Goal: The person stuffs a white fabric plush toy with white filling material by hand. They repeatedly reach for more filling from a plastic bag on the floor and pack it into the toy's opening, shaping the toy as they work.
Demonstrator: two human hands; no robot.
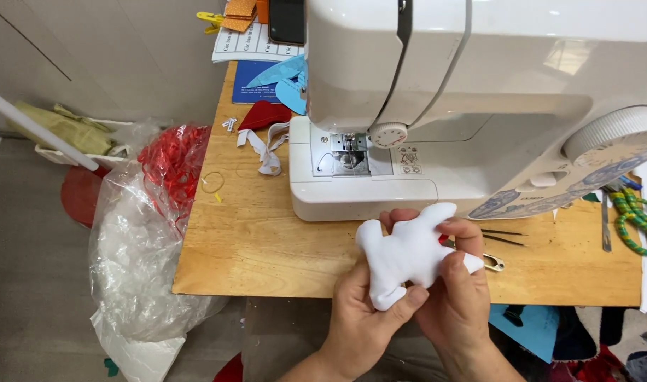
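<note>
I pinch the white stuffed fabric figure [408, 251] between my left hand [362, 318] and right hand [461, 293], both closed on it, just before the sewing machine [465, 106] on the counter [260, 240].

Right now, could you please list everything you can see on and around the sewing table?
Sewing machine: one, white, back of wooden table.
Stuffed fabric shape: one, white, held in both hands.
Safety pin: one, metal, table beside right hand.
Fabric strips: few, white, left of machine.
Felt pieces: blue and red, table's far left.
Plastic bag: one, clear, left of table.
Cord: green, right edge.
Left hand: gripping shape from below.
Right hand: gripping shape's right side.
</note>
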